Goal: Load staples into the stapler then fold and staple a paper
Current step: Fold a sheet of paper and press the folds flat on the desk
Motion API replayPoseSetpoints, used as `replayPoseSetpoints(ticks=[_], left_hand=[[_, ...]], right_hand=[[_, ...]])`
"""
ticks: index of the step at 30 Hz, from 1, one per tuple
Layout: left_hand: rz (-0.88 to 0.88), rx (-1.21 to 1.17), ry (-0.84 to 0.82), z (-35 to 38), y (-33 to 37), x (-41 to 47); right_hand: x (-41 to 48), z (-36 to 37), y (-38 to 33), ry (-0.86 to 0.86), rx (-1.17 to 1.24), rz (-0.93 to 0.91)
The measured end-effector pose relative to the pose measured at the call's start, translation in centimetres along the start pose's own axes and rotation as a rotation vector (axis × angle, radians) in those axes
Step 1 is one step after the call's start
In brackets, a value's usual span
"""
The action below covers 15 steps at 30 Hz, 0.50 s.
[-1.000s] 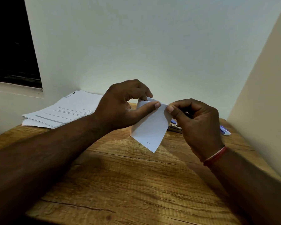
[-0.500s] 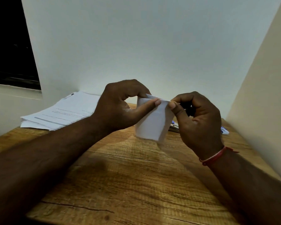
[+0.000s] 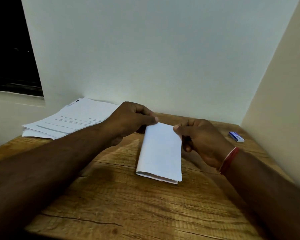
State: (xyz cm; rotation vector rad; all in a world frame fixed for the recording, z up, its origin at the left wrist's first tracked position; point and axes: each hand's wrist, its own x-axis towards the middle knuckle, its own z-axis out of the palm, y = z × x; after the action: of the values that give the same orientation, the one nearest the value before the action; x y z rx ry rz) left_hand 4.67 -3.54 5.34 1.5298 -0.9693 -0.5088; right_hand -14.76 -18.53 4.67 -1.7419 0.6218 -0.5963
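Note:
A folded white paper [image 3: 160,153] lies lengthwise on the wooden table [image 3: 125,205], its layered edge toward me. My left hand [image 3: 130,118] pinches its far left corner between thumb and fingers. My right hand [image 3: 199,139] pinches the far right corner, fingers curled under the edge. A small blue and white staple box [image 3: 236,136] lies to the right near the wall. No stapler shows; my right hand may hide it.
A stack of printed sheets [image 3: 71,120] sits at the back left of the table. White walls [image 3: 163,58] close the table in at the back and right. A dark window [image 3: 9,49] is at the upper left.
The paper was held upright in the air between both hands; now it lies flat on the table, and both hands have dropped with it, still pinching its far corners.

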Motion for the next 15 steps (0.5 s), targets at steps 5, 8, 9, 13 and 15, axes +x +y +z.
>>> replayPoseSetpoints(ticks=[5,8,9,13,15], left_hand=[[-0.131,0.196,-0.155,-0.7,-0.6,0.6],[-0.173,0.349,-0.248,-0.9,-0.6,0.5],[-0.175,0.395,-0.270,-1.0,-0.5,0.5],[-0.172,0.469,-0.342,-1.3,-0.3,0.5],[-0.169,0.473,-0.375,-1.5,-0.4,0.6]], right_hand=[[0.2,-0.2,0.1,-0.032,-0.209,0.102],[0.3,-0.1,0.2,-0.060,-0.314,0.138],[0.4,0.0,0.1,-0.071,-0.349,0.150],[0.5,-0.1,0.1,-0.089,-0.427,0.154],[0.4,-0.1,0.1,-0.107,-0.452,0.138]])
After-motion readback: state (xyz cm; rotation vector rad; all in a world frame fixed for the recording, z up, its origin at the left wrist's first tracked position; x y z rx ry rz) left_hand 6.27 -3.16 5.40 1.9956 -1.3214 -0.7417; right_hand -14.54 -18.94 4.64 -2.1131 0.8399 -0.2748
